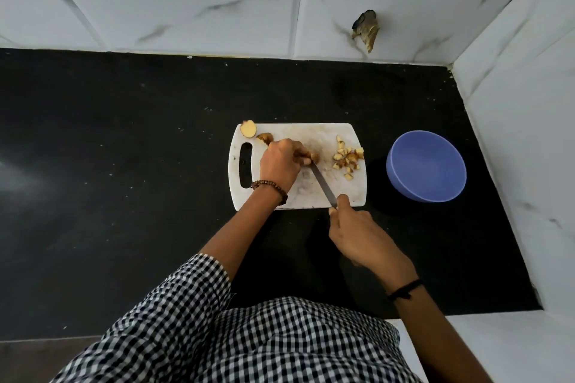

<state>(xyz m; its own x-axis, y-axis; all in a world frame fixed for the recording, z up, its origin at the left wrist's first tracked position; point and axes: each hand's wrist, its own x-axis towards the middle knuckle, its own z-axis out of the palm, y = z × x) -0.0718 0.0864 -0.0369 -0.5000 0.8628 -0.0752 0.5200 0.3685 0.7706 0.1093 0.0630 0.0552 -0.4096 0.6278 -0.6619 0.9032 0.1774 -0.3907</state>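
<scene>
Left grip [281, 165], fingers curled down over the potato [312, 156], pins it near the middle of the board [295, 196]. Only the potato's right end shows past my fingertips. Right grip [357, 235] is closed round the handle of the knife [323, 185], forefinger laid forward toward the blade, the handle hidden in my palm. The blade runs diagonally from the board's near edge up to the potato, its tip meeting the exposed end just beside my left fingertips.

Step in hand, as I judge it: cutting the next bit off that end. To do it well, I should tuck the left fingertips back so that knuckles, not nails, face the blade. I should also press the potato flat so it cannot roll. The tip should serve as pivot, with the heel lowered in one stroke. The cut piece then goes right to join the dice [347, 158] heaped at the board's right side, and each cut should match those cubes in thickness. Risk: the tip lies very close to my fingers.

Offcuts [249, 128] lie at the board's far left corner, by the handle slot. Bowl [426, 166], blue, stands on the desk [124, 165] just right of the board, not touching it.
</scene>
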